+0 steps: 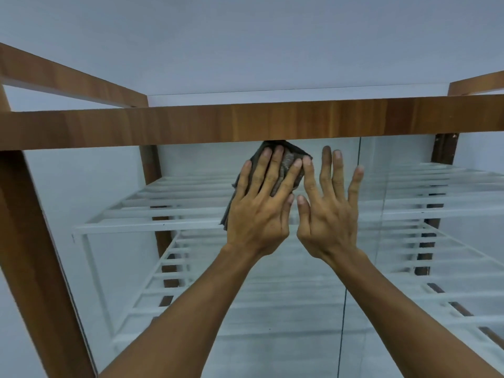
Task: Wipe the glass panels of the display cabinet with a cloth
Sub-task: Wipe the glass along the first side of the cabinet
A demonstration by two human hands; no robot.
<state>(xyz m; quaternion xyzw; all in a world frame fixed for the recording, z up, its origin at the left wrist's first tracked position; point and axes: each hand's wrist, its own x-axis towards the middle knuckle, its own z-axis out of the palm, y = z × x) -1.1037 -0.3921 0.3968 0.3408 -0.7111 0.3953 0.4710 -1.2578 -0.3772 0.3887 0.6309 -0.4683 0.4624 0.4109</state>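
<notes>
My left hand (260, 205) sits just left of the middle of the frame, its fingers straight and spread, pressing a dark grey cloth (299, 156) flat against the glass panel (191, 271) of the display cabinet. The cloth is bunched under my palm and fingers; its top edge reaches right up to the underside of the wooden top rail (245, 124) that crosses the frame from side to side, and a fold of it hangs out below my little finger at the left.

My right hand (327, 214) is just beside the left, a little right of centre, also held flat with the fingers straight and slightly fanned, gripping nothing. Its index fingertip lies at the cloth's right edge, and the two thumbs nearly meet. I cannot tell whether this palm actually touches the glass.

A thin dark vertical seam (344, 296) between two panes runs down the lower right of centre, past my right forearm. Behind the glass, white slatted shelves (152, 214) stretch across the middle and lower frame. A wooden post (32, 241) slants down the left edge, and a pale wall (245, 36) fills the top
</notes>
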